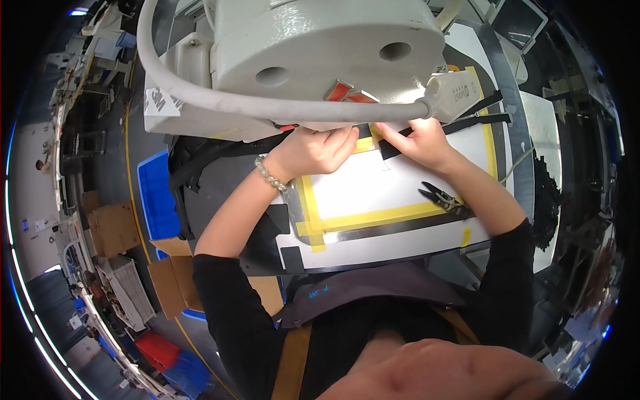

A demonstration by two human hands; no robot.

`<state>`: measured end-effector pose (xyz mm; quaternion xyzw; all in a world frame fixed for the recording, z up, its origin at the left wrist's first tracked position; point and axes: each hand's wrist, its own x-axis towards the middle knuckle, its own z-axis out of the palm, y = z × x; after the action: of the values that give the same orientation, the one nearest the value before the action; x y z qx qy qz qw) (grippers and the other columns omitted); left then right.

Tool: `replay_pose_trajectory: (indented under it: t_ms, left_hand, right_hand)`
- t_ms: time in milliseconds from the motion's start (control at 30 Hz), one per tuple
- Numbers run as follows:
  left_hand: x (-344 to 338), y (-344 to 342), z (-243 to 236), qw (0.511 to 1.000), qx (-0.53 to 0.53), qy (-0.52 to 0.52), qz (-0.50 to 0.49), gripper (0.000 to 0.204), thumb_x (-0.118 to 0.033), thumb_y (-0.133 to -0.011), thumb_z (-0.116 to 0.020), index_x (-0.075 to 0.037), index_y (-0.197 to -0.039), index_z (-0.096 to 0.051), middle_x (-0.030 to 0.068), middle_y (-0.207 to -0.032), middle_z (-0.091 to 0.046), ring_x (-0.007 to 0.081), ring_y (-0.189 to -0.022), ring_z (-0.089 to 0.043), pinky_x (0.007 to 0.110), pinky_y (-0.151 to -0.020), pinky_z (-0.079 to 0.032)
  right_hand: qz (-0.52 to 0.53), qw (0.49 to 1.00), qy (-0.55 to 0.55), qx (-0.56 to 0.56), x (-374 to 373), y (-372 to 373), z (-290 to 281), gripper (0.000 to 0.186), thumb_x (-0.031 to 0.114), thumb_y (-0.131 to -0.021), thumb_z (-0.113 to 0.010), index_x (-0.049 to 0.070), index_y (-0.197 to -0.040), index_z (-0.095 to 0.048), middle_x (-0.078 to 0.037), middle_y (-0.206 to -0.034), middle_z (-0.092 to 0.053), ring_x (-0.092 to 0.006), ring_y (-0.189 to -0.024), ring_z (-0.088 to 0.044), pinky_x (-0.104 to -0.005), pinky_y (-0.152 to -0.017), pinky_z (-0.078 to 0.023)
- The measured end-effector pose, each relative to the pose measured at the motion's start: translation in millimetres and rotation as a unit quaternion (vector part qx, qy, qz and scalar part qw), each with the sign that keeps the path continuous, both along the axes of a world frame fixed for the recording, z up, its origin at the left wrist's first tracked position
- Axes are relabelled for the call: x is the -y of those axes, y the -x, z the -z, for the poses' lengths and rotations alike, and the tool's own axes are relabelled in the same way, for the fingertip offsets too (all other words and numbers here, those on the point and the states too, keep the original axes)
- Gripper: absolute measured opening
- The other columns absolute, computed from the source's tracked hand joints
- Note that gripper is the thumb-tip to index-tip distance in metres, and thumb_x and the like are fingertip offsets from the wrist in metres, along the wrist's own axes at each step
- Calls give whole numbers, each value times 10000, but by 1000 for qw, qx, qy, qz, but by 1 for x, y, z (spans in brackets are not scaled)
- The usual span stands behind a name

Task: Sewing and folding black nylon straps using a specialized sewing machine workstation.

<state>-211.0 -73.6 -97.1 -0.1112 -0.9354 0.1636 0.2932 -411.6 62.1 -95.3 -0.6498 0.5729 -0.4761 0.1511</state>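
My left hand (319,149) rests fingers-down on a black strap piece (393,148) under the head of a white industrial sewing machine (313,47). A bead bracelet circles that wrist. My right hand (420,142) pinches the same black strap from the right, thumb and fingers closed on it. Both hands press it on the white work table (373,247), inside a frame of yellow tape (373,217). The needle area is hidden behind the machine head.
Small black thread snips (441,197) lie on the table by my right forearm. More black straps (483,113) run off to the right. A blue bin (155,197) and cardboard boxes (113,228) stand on the floor at left. A grey hose (200,93) curves across the machine.
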Motion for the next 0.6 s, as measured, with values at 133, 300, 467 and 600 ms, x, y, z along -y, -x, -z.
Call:
replay_pose_trajectory:
  t_ms: [133, 300, 467, 600]
  left_hand:
    - [0, -3, 4, 999, -25, -15, -17, 75, -90, -781, -704, -59, -847, -721, 26, -949, -711, 185, -884, -654, 340, -881, -500]
    - [1, -3, 0, 999, -22, -35, -8, 106, -108, -760, -736, -65, -857, -732, 14, -921, -718, 159, -901, -653, 325, -899, -488]
    - [-3, -7, -8, 996, -42, -81, 2, 137, -92, -747, -742, -57, -879, -737, 39, -945, -724, 142, -787, -667, 290, -800, -517]
    - [-12, -14, -3, 993, -22, -118, -19, 157, -78, -741, -740, -50, -895, -736, 65, -979, -725, 115, -683, -659, 247, -662, -523]
  right_hand:
    - [38, 998, -51, 1, -6, 8, 6, 173, 86, -822, -743, 21, -978, -706, -81, -909, -713, -146, -809, -682, -259, -720, -520]
    - [-15, 999, -9, -47, -4, 10, 7, 164, 46, -815, -736, 29, -975, -704, -66, -913, -718, -150, -800, -695, -268, -704, -535]
    - [-43, 990, 68, -115, -5, 3, 5, 200, 95, -700, -785, 81, -857, -662, -41, -830, -667, -229, -801, -630, -336, -725, -488]
    - [-71, 977, 103, -173, -3, -6, 0, 250, 122, -681, -781, 76, -899, -667, -32, -919, -657, -211, -793, -632, -323, -709, -488]
